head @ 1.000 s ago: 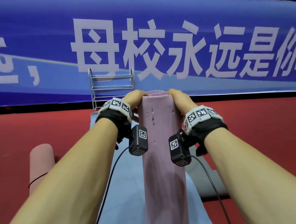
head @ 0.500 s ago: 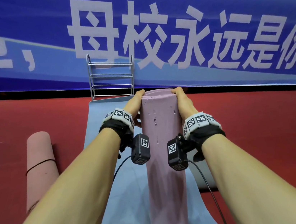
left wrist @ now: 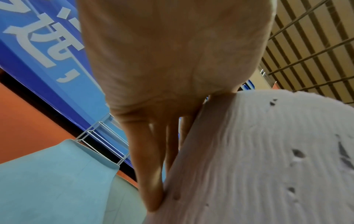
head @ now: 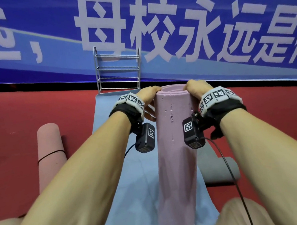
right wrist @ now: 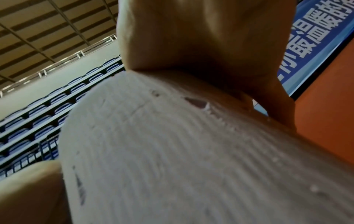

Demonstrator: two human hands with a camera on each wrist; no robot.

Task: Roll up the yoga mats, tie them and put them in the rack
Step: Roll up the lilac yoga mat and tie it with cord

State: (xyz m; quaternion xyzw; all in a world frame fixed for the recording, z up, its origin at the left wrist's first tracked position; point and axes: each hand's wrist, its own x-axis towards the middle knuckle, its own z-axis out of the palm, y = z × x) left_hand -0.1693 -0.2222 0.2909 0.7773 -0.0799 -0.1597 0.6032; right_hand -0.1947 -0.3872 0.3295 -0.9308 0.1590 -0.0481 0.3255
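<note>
A rolled pink mat [head: 176,156] stands on end on a flat light-blue mat [head: 136,199]; its ribbed surface has small nicks. My left hand [head: 148,95] grips the top of the roll from the left. Its fingers [left wrist: 151,159] lie along the far side of the pink mat [left wrist: 258,159]. My right hand [head: 195,87] grips the top from the right, its palm [right wrist: 210,45] over the rim of the pink mat [right wrist: 172,151]. The metal rack [head: 117,69] stands beyond the blue mat's far end.
A pink roll tied with a black cord [head: 50,153] lies on the red floor at the left. A grey roll [head: 219,171] lies at the right behind the upright mat. A blue banner [head: 151,27] runs along the back. My knee [head: 242,213] is at the lower right.
The pink roll has come more upright and its top end now shows. Both hands have stayed on its top.
</note>
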